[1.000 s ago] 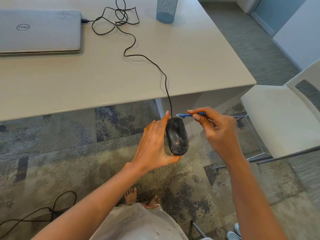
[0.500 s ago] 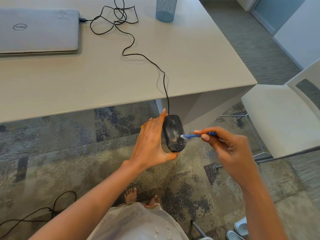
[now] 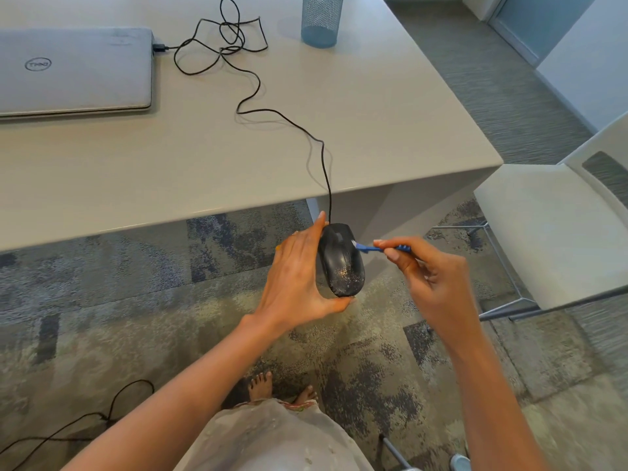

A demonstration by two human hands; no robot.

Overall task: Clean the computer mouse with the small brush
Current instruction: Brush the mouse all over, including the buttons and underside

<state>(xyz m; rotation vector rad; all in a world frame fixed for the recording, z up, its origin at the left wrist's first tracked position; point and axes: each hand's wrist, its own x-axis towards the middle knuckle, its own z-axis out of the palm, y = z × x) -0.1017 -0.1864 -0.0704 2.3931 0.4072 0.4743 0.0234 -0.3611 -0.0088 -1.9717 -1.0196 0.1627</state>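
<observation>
Light, rigid, smooth-shelled mouse (image 3: 341, 263), probably slippery; best clamped by the sides, minding the tethered cable (image 3: 325, 178). Held in air just off table (image 3: 407, 158) edge, gripped between left hand (image 3: 299, 280) thumb and fingers. Small brush (image 3: 373, 248) pinched in right hand (image 3: 431, 280), bristles touching mouse's front right

laptop (image 3: 73, 68) on table (image 3: 373, 130) far left, mesh cup (image 3: 321, 20) behind, chair (image 3: 550, 232) right.

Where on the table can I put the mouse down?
The wide bare strip of table along the near edge, in front of the laptop, left of the cable. Also right of the cable, in front of the mesh cup. It is crowded where the cable tangles beside the laptop.
</observation>
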